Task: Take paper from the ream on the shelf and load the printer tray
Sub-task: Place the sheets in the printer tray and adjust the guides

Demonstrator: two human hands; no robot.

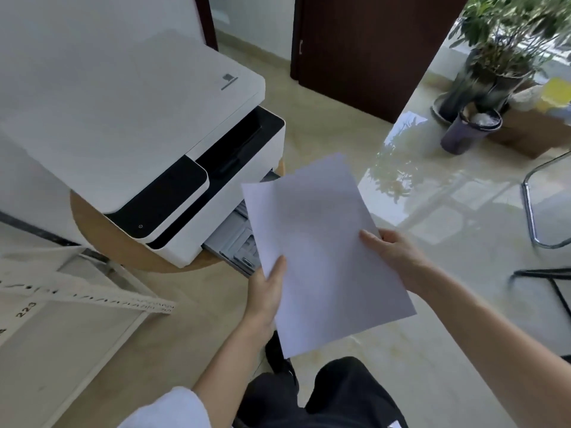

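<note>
A thin stack of white paper (pixel 321 248) is held in the air in front of the printer, tilted with its far end toward the machine. My left hand (pixel 267 291) grips its left edge with the thumb on top. My right hand (pixel 392 254) grips its right edge. The white and black printer (pixel 129 125) sits on a round wooden table (pixel 92 230) at the left. Its grey paper tray (pixel 234 239) is pulled out at the bottom front, partly hidden by the sheets. The ream and shelf are out of view.
A white frame with printed numbers (pixel 61 291) leans at the lower left. At the right stand a potted plant (pixel 506 50), a dark cup (pixel 469 131), a cardboard box (pixel 531 125) and a chair's metal legs (pixel 534 217). A dark door (pixel 370 44) is at the back. My dark-trousered knees (pixel 324 396) are below.
</note>
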